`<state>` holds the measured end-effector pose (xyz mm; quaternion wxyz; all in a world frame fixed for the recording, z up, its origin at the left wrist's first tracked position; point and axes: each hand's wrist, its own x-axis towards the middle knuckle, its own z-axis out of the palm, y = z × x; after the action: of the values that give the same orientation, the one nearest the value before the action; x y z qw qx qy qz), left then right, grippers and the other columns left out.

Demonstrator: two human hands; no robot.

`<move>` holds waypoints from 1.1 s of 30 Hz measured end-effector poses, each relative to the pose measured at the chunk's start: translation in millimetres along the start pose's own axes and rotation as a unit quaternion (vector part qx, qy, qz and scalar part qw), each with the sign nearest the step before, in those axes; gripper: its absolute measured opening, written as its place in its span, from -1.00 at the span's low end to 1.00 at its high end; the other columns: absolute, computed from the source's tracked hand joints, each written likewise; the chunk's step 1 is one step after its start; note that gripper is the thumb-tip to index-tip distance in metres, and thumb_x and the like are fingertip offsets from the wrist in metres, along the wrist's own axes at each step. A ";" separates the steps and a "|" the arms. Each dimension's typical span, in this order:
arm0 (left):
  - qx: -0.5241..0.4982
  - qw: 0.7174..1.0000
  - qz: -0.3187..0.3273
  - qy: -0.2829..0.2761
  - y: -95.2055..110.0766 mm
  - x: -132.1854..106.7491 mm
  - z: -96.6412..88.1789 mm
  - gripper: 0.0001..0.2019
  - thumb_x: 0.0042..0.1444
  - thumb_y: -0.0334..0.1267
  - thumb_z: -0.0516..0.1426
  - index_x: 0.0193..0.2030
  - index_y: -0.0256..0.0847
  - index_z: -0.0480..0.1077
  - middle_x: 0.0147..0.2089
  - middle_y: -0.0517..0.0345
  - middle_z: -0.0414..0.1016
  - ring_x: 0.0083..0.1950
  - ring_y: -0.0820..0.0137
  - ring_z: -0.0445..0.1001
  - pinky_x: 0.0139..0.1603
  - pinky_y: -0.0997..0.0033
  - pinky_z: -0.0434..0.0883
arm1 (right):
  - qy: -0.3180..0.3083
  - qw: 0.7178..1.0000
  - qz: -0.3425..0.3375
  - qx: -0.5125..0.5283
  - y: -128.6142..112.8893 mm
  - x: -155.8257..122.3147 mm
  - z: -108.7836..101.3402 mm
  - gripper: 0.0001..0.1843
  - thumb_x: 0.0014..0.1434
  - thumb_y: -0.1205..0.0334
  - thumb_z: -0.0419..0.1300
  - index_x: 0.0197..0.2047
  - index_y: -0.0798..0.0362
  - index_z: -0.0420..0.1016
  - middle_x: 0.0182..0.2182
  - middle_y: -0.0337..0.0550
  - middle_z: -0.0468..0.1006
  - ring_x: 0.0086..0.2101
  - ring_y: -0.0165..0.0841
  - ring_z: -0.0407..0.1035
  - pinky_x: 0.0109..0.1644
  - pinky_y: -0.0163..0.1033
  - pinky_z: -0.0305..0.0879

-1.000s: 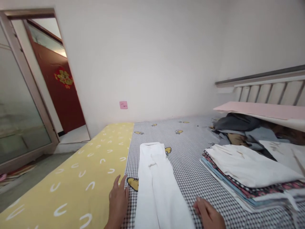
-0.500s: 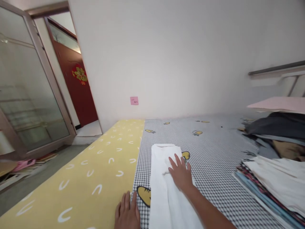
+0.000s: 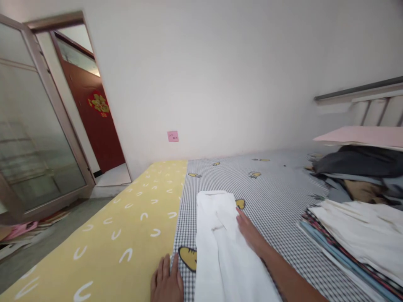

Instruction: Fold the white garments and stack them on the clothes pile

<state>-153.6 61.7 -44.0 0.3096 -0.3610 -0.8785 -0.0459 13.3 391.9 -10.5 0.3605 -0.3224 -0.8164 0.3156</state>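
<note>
A long white garment, folded into a narrow strip, lies lengthwise on the checked bedsheet. It has small creases near its middle. My right hand is turned on its side at the garment's right edge, its fingers drawn together against the cloth there; some fingertips are hidden. To the left of the garment, apart from it, my left hand rests flat, palm down, where the yellow part of the sheet meets the checks. Its fingers are stretched out and hold nothing.
On the right stands a stack of folded clothes with white cloth on top. Behind it are dark clothes under a pink flat sheet. A white wall borders the bed's far side; a glass door stands at left.
My right hand has gone from lying spread on top of the garment to its right edge, with the fingers drawn together. My left hand stays in place. The view has shifted slightly.
</note>
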 end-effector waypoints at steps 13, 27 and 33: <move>-0.077 0.992 -0.003 -0.102 6.1 9.6 -61.5 -0.49 0.37 -0.25 -0.15 0.41 -0.30 0.17 0.38 -0.23 0.33 0.39 0.10 0.30 0.36 -0.03 0.26 | -0.020 0.954 -0.147 -0.261 32.2 -198.2 -94.0 -0.46 0.36 0.14 -0.07 0.37 -0.10 0.26 0.26 -0.08 0.44 0.25 -0.18 0.29 0.31 0.12 0.16; -0.122 0.968 0.123 -0.179 -13.6 -49.4 -84.7 -0.34 0.28 -0.22 0.05 0.49 -0.03 -0.05 0.52 -0.01 0.07 0.53 0.16 0.02 0.47 -0.06 0.05 | -0.084 0.915 -0.230 -0.322 19.3 -222.5 -111.9 -0.05 0.05 0.19 0.19 0.49 -0.18 -0.02 0.43 -0.08 0.11 0.39 -0.04 -0.01 0.37 0.26 -0.05; -0.070 0.972 0.224 -0.031 -3.4 -60.7 -76.9 -0.22 0.19 -0.44 0.06 0.49 0.11 -0.09 0.51 0.06 0.12 0.50 0.19 0.08 0.48 -0.02 -0.05 | -0.011 0.900 -0.287 -0.328 14.8 -215.5 -106.1 0.02 0.03 0.29 0.17 0.51 -0.20 -0.14 0.50 0.00 -0.15 0.39 0.01 -0.02 0.32 0.25 0.08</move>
<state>-83.4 -1.0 -16.7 0.2589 -0.5706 -0.7789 -0.0254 216.5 268.2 -47.2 0.3001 -0.1710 -0.9348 -0.0833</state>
